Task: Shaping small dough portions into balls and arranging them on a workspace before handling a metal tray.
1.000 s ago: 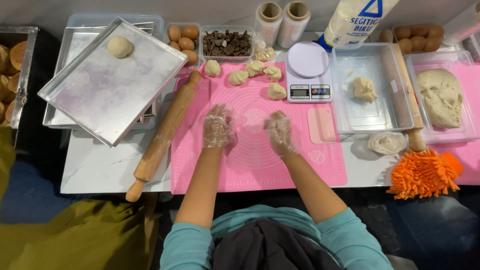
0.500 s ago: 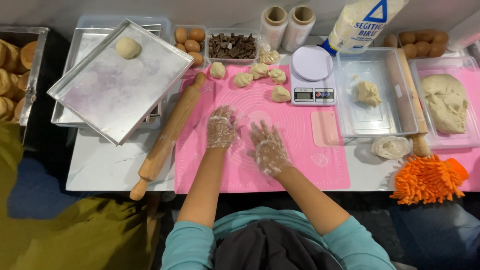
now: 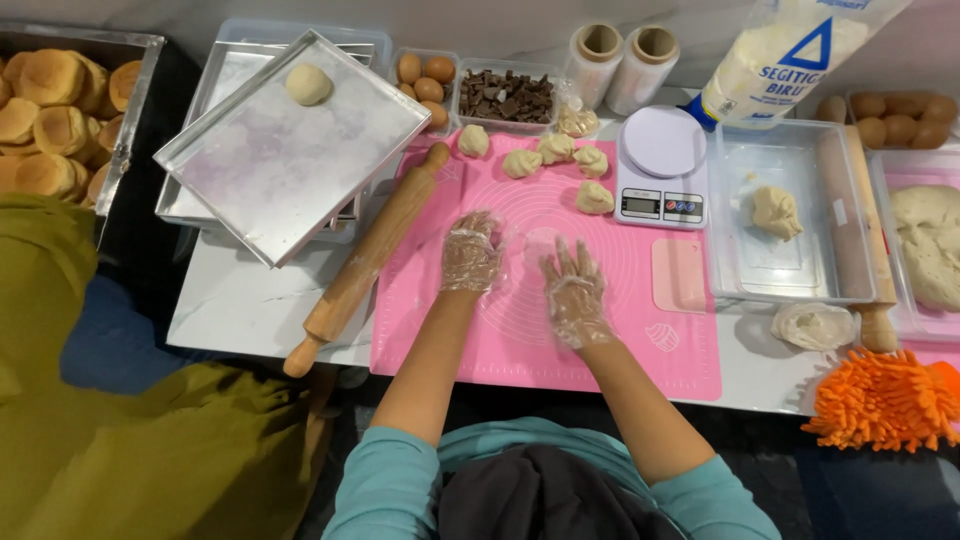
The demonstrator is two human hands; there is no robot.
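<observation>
Both gloved hands, left hand [image 3: 472, 252] and right hand [image 3: 572, 292], apparently rest on the pink mat [image 3: 640, 340].

Both hands, left hand [image 3: 470, 252] and right hand [image 3: 574, 293], are sheathed in thin, crinkled clear plastic gloves. Pink baking mat [image 3: 545, 270]: smooth, matt, rubbery. Rolling pin [image 3: 368, 258]: plain wood, satin. Tray [image 3: 290, 145]: brushed metal, dull sheen. Dough pieces [image 3: 556, 161]: soft, matt. Scale [image 3: 662, 168]: glossy white plastic.

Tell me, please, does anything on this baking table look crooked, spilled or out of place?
The upper metal tray, carrying one dough ball, lies turned askew on the tray stack, one corner jutting toward the rolling pin, which lies slantwise half off the pink mat. I see nothing spilled.
</observation>
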